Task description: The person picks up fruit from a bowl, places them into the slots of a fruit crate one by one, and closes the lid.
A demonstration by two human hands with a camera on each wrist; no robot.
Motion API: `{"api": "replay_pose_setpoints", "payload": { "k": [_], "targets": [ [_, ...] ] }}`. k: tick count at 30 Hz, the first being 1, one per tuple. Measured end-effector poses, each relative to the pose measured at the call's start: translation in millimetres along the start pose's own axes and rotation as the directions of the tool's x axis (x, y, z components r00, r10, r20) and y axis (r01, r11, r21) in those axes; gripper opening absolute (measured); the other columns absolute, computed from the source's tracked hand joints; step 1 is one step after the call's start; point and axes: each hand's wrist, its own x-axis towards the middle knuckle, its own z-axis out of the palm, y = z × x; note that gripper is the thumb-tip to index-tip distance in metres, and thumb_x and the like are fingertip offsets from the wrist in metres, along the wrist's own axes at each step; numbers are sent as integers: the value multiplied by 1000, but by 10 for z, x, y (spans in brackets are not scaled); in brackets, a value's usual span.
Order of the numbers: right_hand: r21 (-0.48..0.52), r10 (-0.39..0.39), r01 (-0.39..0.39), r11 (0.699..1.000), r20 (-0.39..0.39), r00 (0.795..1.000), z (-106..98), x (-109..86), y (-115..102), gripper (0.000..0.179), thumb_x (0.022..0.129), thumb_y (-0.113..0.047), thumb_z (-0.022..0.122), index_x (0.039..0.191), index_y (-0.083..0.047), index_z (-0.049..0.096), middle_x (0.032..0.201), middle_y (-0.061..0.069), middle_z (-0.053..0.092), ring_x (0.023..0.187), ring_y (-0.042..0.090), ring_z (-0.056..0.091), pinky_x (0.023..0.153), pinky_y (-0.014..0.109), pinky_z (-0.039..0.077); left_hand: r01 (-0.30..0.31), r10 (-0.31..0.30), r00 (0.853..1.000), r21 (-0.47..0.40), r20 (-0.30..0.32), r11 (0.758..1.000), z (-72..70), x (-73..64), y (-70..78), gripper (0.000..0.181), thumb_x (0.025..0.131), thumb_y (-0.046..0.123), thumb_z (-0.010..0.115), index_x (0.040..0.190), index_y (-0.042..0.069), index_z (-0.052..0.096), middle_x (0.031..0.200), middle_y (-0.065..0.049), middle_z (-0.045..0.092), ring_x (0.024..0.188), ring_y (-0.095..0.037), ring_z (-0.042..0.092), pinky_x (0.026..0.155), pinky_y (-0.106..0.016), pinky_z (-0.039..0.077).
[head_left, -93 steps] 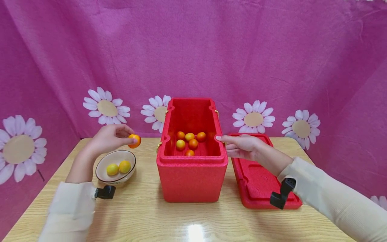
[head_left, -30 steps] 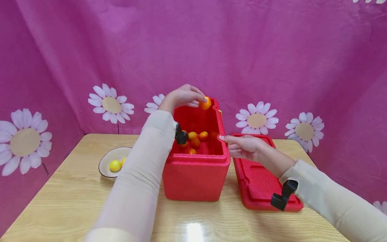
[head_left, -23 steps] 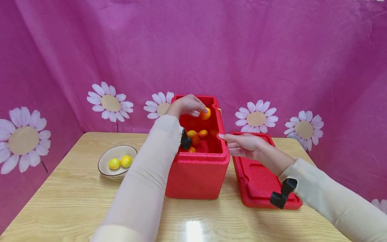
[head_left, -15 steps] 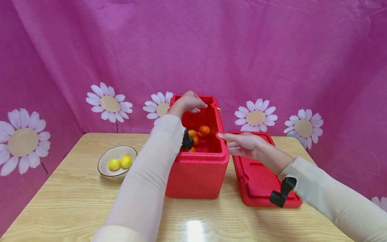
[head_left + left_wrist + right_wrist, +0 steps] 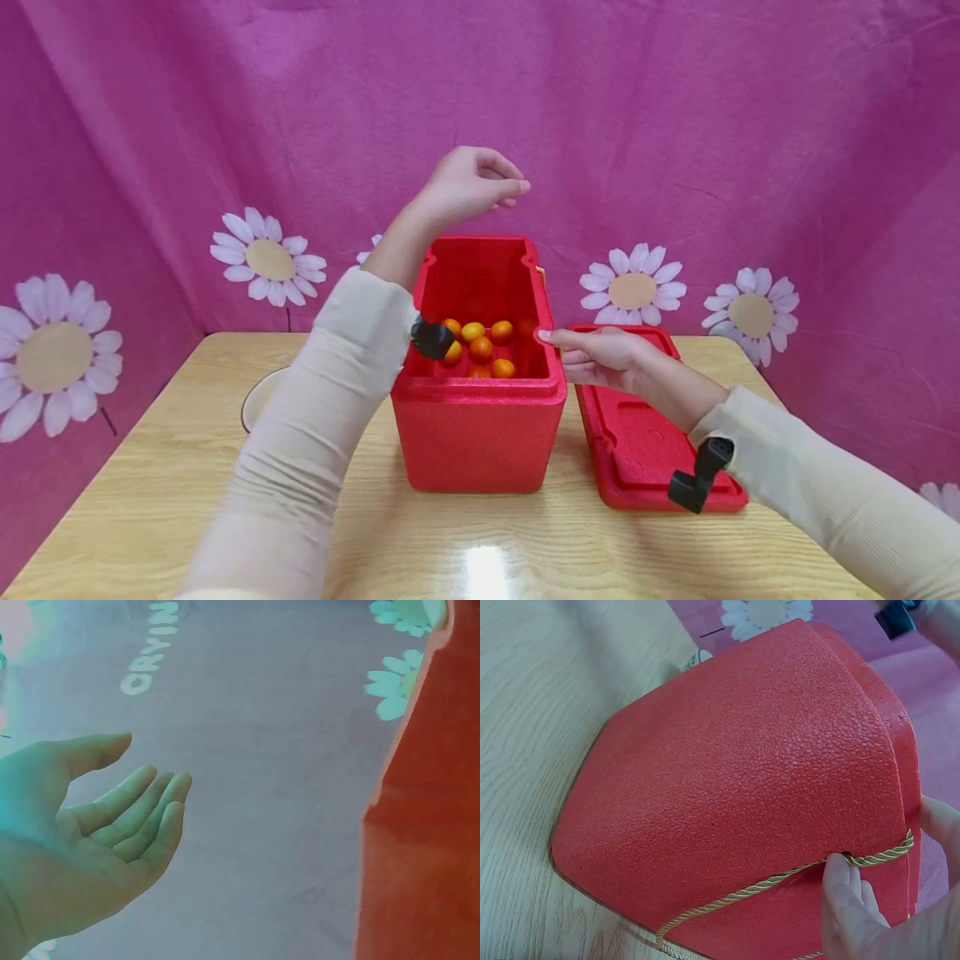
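Note:
My left hand [image 5: 472, 187] is raised above the far end of a red foam box [image 5: 476, 442], with relaxed fingers and nothing in them. The left wrist view shows the same left hand [image 5: 97, 832] palm up, apart from the box wall. Several oranges [image 5: 481, 349], some yellower, lie on the box's floor; the left sleeve's black camera mount hides part of them. My right hand [image 5: 607, 354] grips the box's right wall, thumb on the rim and fingers against the outer side. In the right wrist view, its fingers [image 5: 844, 881] touch the wall beside a gold cord [image 5: 757, 887].
The box's red lid [image 5: 648, 450] lies on the wooden table [image 5: 585, 550], right of the box. At left, a dark-rimmed pale bowl [image 5: 257, 402] is mostly hidden behind the left sleeve. A pink cloth with daisies [image 5: 632, 290] hangs behind.
My left hand carried an orange from above the bowl into the box and let it go there. It then rose out of the box. The right hand stayed on the rim.

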Motion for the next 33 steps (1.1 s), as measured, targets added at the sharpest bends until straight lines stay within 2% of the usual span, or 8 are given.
{"api": "replay_pose_setpoints", "payload": {
  "k": [3, 6, 11, 15, 19, 22, 28, 33],
  "targets": [
    [3, 7, -7, 1000, -11, 1000, 2, -12, 14, 72, 90, -43, 63, 143, -2, 39, 105, 4, 73, 85, 10, 72, 91, 29, 53, -24, 25, 999, 22, -34, 999, -122, -169, -54, 27, 92, 27, 62, 113, 10, 65, 110, -11, 70, 98, -16, 66, 94, -30, 52],
    [2, 8, -8, 1000, -11, 1000, 2, -25, 23, 72, 89, -42, 64, 143, -1, 40, 99, 2, 74, 85, 10, 73, 91, 29, 54, -23, 26, 998, 37, -63, 999, -234, -333, -189, 27, 92, 27, 62, 114, 11, 65, 112, -10, 69, 102, -18, 64, 95, -32, 50],
    [-3, 5, -5, 1000, -9, 1000, -13, -38, 20, 70, 91, -42, 62, 143, -2, 40, 92, -2, 74, 85, 9, 73, 90, 28, 54, -15, 23, 994, 67, -107, 998, -401, -587, -550, 28, 92, 26, 61, 114, 9, 65, 109, -14, 68, 98, -19, 63, 87, -30, 50],
    [-13, -2, 2, 1000, -7, 1000, -8, -38, 17, 70, 91, -43, 61, 143, -2, 40, 99, 0, 74, 87, 9, 72, 93, 30, 53, 41, -29, 990, 84, -136, 996, -513, -782, -889, 32, 92, 29, 62, 115, 7, 65, 105, -13, 70, 87, -9, 63, 80, -23, 49],
    [-32, -4, 4, 999, -1, 1000, 12, -41, 21, 69, 91, -44, 61, 142, -3, 42, 105, 2, 74, 89, 9, 72, 95, 31, 51, 91, -78, 989, 101, -123, 991, -593, -961, -1210, 36, 92, 31, 63, 116, 4, 64, 104, -10, 71, 81, 3, 61, 77, -17, 49],
    [-40, -11, 12, 999, 13, 1000, 23, -43, 25, 68, 91, -42, 60, 142, -1, 41, 104, 2, 74, 88, 9, 72, 95, 31, 51, 102, -90, 990, 115, -108, 988, -631, -1066, -1426, 36, 92, 28, 63, 117, 2, 63, 106, -12, 70, 80, 6, 60, 76, -14, 49],
    [-18, -11, 11, 1000, 10, 1000, 25, -42, 28, 67, 91, -41, 61, 141, -1, 42, 110, 6, 73, 86, 9, 72, 94, 30, 52, 152, -140, 987, 162, -85, 975, -661, -1227, -1727, 34, 94, 26, 61, 117, 1, 62, 113, -19, 68, 81, 6, 56, 74, -14, 47],
    [-16, -8, 8, 1000, 0, 1000, 19, -44, 27, 67, 91, -42, 61, 141, -2, 42, 108, 4, 74, 88, 9, 72, 94, 31, 52, 191, -184, 982, 185, -51, 964, -651, -1307, -1930, 35, 94, 25, 60, 117, -1, 62, 106, -17, 70, 78, 3, 58, 73, -15, 49]
  ]
}}
